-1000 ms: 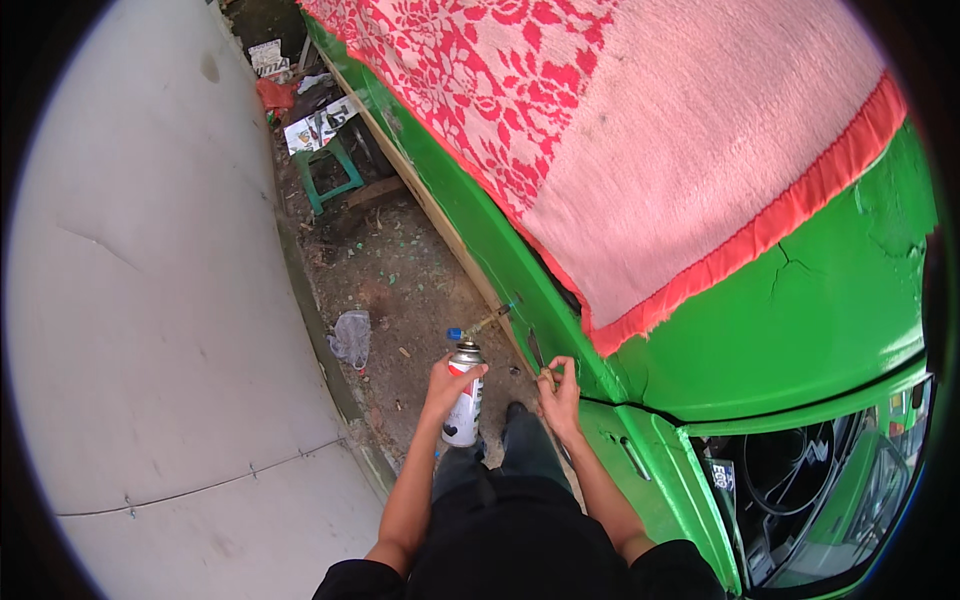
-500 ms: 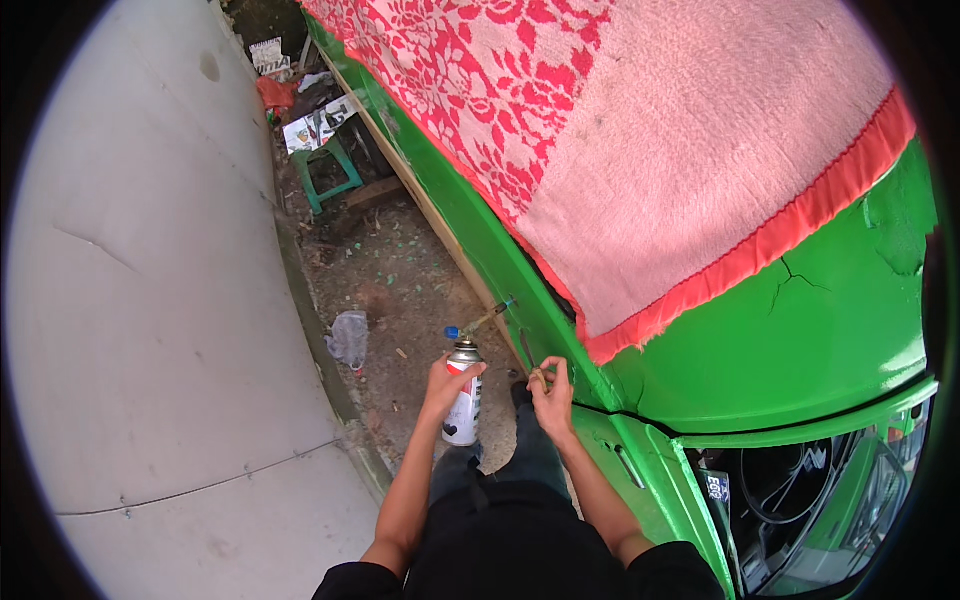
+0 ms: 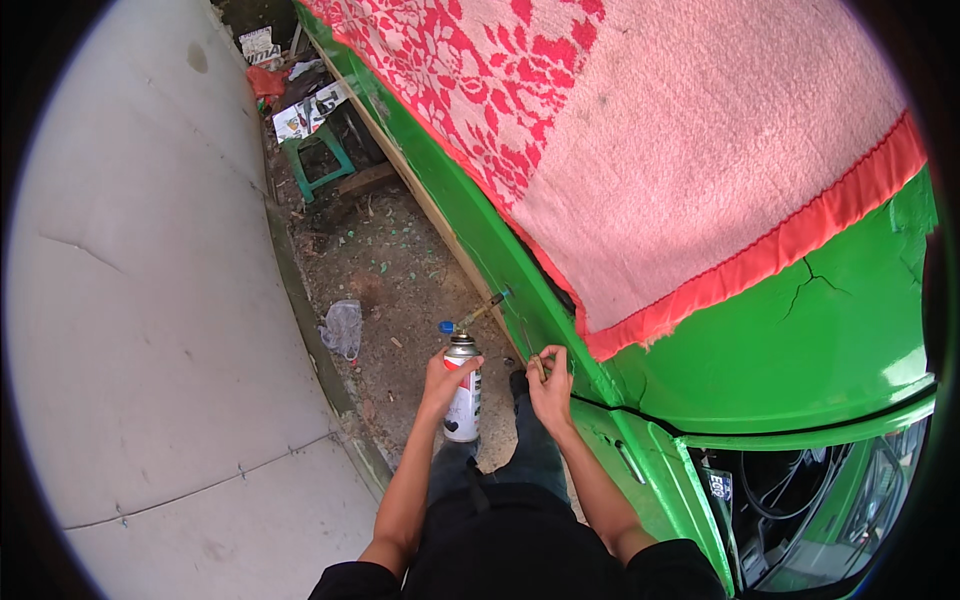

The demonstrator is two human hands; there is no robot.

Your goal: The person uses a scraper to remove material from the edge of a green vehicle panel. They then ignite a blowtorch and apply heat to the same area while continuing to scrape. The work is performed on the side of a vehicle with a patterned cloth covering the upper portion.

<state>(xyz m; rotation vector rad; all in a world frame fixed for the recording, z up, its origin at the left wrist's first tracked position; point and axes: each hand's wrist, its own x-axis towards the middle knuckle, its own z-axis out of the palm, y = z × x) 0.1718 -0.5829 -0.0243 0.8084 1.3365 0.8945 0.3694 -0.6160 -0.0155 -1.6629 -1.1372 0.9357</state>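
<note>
My left hand [image 3: 446, 382] is closed around a white-and-red gas canister [image 3: 463, 400]. A torch head [image 3: 471, 320] on it, with a blue knob and a brass tube, angles up toward the green vehicle's side panel [image 3: 490, 262]; whether a flame is lit I cannot tell. My right hand [image 3: 550, 388] is closed on the wooden handle of a thin metal scraper [image 3: 527, 340], its blade close to the panel; contact is unclear. A pink blanket with a red floral pattern [image 3: 690, 180] covers the vehicle's upper surface. Cracked paint shows on the green bodywork [image 3: 800, 330].
A pale wall [image 3: 160, 300] runs along my left. In the narrow gap lie a crumpled plastic bag [image 3: 343, 328], a green plastic stool [image 3: 318, 185], printed sheets [image 3: 290, 124] and a red bag [image 3: 265, 85]. The cab window [image 3: 760, 510] is at lower right.
Both hands, the torch and the scraper have shifted slightly forward along the panel and a little to the left in view. The surroundings have shifted slightly as well.
</note>
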